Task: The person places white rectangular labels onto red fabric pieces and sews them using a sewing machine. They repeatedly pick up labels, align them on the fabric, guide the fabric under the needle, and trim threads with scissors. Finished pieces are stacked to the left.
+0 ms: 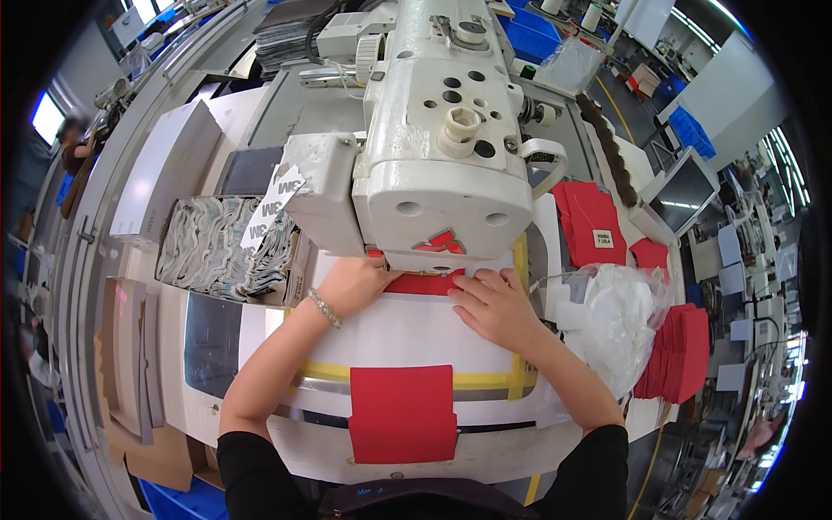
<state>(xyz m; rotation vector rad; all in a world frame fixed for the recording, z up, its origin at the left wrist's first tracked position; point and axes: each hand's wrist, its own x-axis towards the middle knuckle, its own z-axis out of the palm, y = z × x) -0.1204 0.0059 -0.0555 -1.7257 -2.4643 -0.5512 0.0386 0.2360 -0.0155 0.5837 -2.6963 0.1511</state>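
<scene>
A red fabric piece [418, 285] lies under the head of a white industrial sewing machine [446, 204], on a white work surface [416, 329] edged with yellow tape. My left hand [357, 286], with a beaded bracelet at the wrist, has its fingers curled onto the piece's left end under the head; the fingertips are partly hidden. At the piece's right end rests my right hand [494, 308], fingers spread over it. Nearer me, another red piece [401, 414] lies flat across the front edge.
Left are a box of crumpled strips [208, 247], a long white box [165, 173] and an open cardboard box [130, 364]. Right are red fabric stacks [672, 355], a plastic bag of white pieces [611, 329] and a screen [680, 199]. Another person [78, 156] is at far left.
</scene>
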